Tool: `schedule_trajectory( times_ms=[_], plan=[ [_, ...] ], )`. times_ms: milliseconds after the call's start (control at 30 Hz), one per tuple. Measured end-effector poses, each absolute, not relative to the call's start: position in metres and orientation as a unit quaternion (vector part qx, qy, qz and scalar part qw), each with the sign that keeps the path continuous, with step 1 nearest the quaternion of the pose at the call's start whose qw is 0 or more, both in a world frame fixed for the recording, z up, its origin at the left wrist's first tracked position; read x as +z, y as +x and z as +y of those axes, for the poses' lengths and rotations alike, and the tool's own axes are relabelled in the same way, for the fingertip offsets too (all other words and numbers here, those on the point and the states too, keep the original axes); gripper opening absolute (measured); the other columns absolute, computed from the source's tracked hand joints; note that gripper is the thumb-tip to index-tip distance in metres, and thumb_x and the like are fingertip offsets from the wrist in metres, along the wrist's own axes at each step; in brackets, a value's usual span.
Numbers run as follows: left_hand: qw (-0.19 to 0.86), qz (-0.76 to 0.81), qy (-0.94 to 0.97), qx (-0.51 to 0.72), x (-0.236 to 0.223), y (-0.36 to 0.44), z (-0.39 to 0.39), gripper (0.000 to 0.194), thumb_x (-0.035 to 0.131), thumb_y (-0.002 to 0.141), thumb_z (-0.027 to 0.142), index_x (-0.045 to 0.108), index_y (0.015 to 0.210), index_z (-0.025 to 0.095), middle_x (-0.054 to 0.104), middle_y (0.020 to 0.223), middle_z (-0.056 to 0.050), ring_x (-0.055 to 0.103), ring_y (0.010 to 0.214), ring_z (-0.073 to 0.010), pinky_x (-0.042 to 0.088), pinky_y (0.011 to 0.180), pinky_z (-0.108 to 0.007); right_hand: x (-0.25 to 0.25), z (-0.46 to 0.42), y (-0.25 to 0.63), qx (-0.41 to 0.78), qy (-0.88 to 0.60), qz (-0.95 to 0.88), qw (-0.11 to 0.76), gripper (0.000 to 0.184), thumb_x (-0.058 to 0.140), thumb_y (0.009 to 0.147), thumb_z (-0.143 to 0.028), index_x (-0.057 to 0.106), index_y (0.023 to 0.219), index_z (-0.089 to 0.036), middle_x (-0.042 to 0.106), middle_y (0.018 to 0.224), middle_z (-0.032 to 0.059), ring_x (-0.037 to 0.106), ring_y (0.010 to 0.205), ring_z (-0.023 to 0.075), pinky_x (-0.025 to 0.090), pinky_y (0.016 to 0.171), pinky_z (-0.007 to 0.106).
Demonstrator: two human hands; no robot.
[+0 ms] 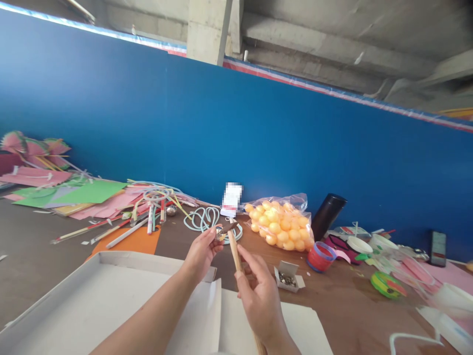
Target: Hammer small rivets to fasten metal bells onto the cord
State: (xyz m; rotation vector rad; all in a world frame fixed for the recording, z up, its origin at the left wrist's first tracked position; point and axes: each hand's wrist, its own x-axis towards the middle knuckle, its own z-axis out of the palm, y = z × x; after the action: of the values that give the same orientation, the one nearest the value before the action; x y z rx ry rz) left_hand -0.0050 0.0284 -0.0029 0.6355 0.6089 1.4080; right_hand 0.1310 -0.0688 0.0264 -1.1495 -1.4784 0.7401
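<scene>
My left hand is closed, pinching a small shiny silver metal piece between thumb and fingertips. A dark brown pointed piece sticks out beside the metal, across the top of a pale wooden stick. Whether the dark piece is fixed to the stick or to the metal, I cannot tell. The wooden stick runs down through my right hand, whose fingers are closed around it. Both hands are over the front of the brown table, above an open white cardboard box.
Behind my hands lie coiled pale-blue tubing and a clear bag of orange balls. A small box of metal bits, a red tape roll and a black bottle stand right. Coloured paper covers the left. A blue partition rises behind.
</scene>
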Motion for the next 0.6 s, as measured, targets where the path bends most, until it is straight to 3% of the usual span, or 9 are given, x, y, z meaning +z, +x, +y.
schedule_trajectory(
  times_ms=[300,600],
  plan=[
    [0.689,0.261,0.273,0.619,-0.0007,-0.0055,0.026,0.03,0.058,0.078,0.03,0.061,0.102,0.012,0.066,0.084,-0.009,0.057,0.062,-0.0092,0.047,0.056,-0.019,0.032,-0.0699,0.1319,0.337,-0.486,-0.536,0.602,0.046,0.056,0.077,-0.033,0.053,0.121,-0.021,0.058,0.081,0.0052,0.053,0.058,0.0133,0.047,0.043,0.022],
    [0.694,0.252,0.262,0.621,-0.0039,-0.0049,0.0287,0.031,0.06,0.076,0.033,0.062,0.099,0.012,0.061,0.068,-0.003,0.054,0.054,-0.0076,0.044,0.049,-0.018,0.0263,-0.0692,0.1258,0.342,-0.479,-0.59,0.553,0.04,0.055,0.076,-0.029,0.058,0.116,-0.023,0.056,0.101,0.0083,0.056,0.073,0.0173,0.049,0.043,0.02]
  ],
)
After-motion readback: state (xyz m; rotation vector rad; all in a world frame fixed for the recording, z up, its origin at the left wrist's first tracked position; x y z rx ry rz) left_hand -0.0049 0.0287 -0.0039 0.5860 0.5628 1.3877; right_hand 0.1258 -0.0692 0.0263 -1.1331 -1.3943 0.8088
